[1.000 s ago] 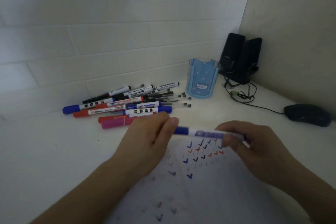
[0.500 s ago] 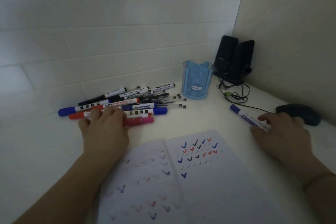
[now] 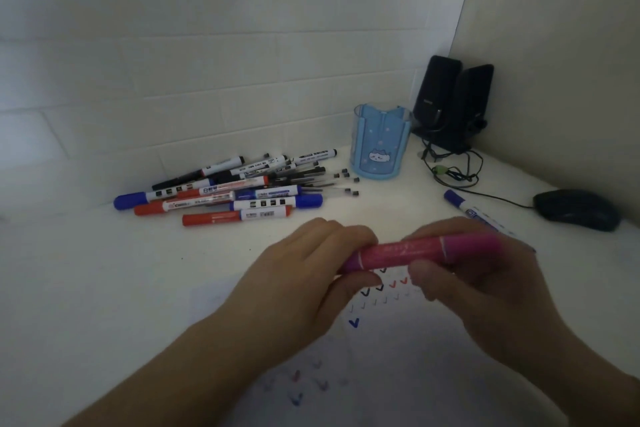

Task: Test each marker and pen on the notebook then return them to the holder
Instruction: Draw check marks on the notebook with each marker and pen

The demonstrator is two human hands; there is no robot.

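A pink marker (image 3: 412,253) lies level between both hands above the open notebook (image 3: 398,371). My left hand (image 3: 304,274) grips its left end and my right hand (image 3: 481,274) grips its right, capped end. The notebook page carries several blue, red and black tick marks. A pile of several markers and pens (image 3: 228,191) lies on the desk behind, to the left. The blue pen holder (image 3: 381,146) with a cat picture stands upright at the back, with nothing showing above its rim. A blue-capped marker (image 3: 467,208) lies alone on the desk to the right.
Two black speakers (image 3: 450,100) stand in the corner behind the holder, with tangled cables (image 3: 450,170) in front of them. A dark mouse (image 3: 576,208) sits at the far right. White walls close the desk at the back and right.
My right hand has let go of the blue marker, which now lies on the desk at right. My left hand took the pink marker from the pile; both hands now hold it over the notebook.
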